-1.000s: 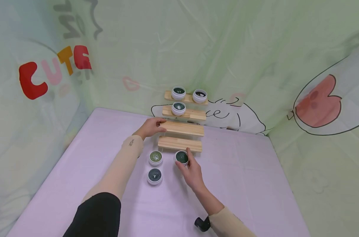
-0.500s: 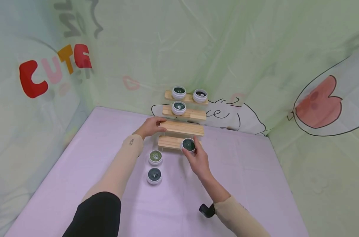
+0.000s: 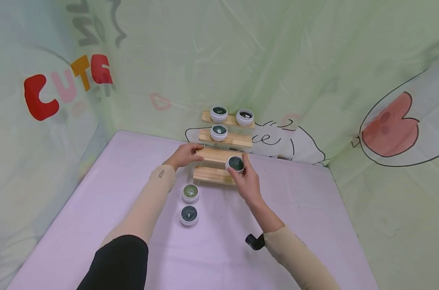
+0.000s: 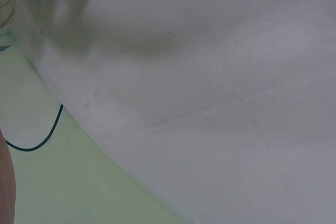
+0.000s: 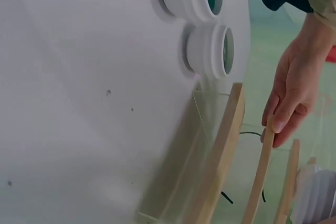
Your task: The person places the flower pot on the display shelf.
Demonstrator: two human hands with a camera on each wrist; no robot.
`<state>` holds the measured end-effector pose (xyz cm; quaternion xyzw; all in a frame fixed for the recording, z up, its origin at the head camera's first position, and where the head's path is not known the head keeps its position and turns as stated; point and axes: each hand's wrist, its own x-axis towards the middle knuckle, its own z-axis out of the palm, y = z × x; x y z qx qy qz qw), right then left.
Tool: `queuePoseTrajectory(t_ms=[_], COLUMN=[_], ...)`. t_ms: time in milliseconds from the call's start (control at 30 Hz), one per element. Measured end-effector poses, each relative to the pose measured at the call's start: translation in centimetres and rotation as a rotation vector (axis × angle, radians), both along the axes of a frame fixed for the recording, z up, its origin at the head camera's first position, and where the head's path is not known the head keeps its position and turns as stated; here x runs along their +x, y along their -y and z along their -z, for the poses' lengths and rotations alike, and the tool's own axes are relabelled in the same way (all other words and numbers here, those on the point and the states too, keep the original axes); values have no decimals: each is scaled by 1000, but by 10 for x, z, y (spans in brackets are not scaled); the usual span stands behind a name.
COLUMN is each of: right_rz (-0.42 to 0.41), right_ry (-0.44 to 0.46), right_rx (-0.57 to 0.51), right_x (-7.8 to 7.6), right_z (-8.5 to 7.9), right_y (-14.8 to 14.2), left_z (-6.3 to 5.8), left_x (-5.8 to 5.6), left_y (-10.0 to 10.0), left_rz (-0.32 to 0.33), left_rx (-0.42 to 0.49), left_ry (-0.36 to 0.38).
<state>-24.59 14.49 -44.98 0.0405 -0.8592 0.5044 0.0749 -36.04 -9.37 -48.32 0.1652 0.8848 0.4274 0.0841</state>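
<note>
Moved up and toward the rack's upper steps since the earlier frame: one white jar (image 3: pixel 236 163), dark green contents, at the right ends of the lower two steps; contact unclear. Right hand (image 3: pixel 249 183): grip closed round this jar. Left hand (image 3: pixel 184 155): grip pinching the left end of the second step from bottom. Wooden rack (image 3: pixel 212 175): three further jars (image 3: pixel 218 133) on the upper two steps. Lilac surface (image 3: pixel 295 225): green-topped jar (image 3: pixel 190 193), dark-topped jar (image 3: pixel 189 216), front left.
</note>
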Motion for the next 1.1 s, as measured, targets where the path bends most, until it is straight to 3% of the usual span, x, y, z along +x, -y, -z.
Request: queuePoseTrajectory(t_ms=[400, 633, 1100], right_rz=[88, 133, 124], right_ry=[15, 21, 70], right_rx=[38, 54, 87], right_x=[-44, -73, -97], right_z=[-19, -21, -25], right_y=[0, -3, -3], left_z=[-2, -2, -4], left_x=[1, 2, 3], left_y=[1, 0, 0], left_rz=[13, 11, 19], left_rx=[1, 1, -18], left_ry=[-12, -7, -39])
